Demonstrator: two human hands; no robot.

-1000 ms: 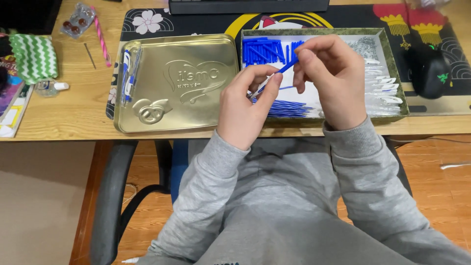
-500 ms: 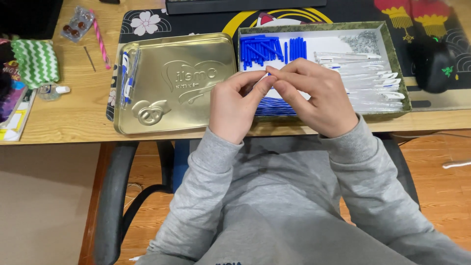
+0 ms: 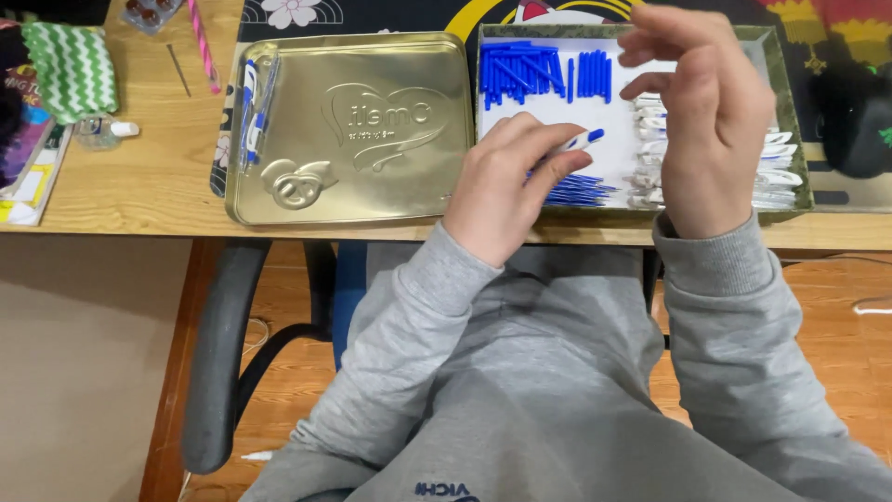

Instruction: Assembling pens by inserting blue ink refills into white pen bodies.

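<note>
My left hand (image 3: 506,181) grips a white pen with a blue tip (image 3: 578,141) over the near edge of an open gold tin box (image 3: 788,98). Inside the box lie several blue pen caps (image 3: 544,72), a bundle of blue refills (image 3: 576,191) and a row of white pen barrels (image 3: 776,163). My right hand (image 3: 701,112) hovers above the white barrels, fingers loosely curled; I cannot see anything in it. The two hands are apart.
A gold tin lid (image 3: 353,125) lies left of the box with finished pens (image 3: 251,112) on its left rim. A green-and-white pouch (image 3: 70,65), a pink straw (image 3: 203,42) and a small bottle (image 3: 98,132) sit at the desk's left. A black mouse (image 3: 855,121) is at right.
The hands were joined together on the pen; now they have separated. My right hand has lifted up and to the right over the barrels, while the left keeps the pen.
</note>
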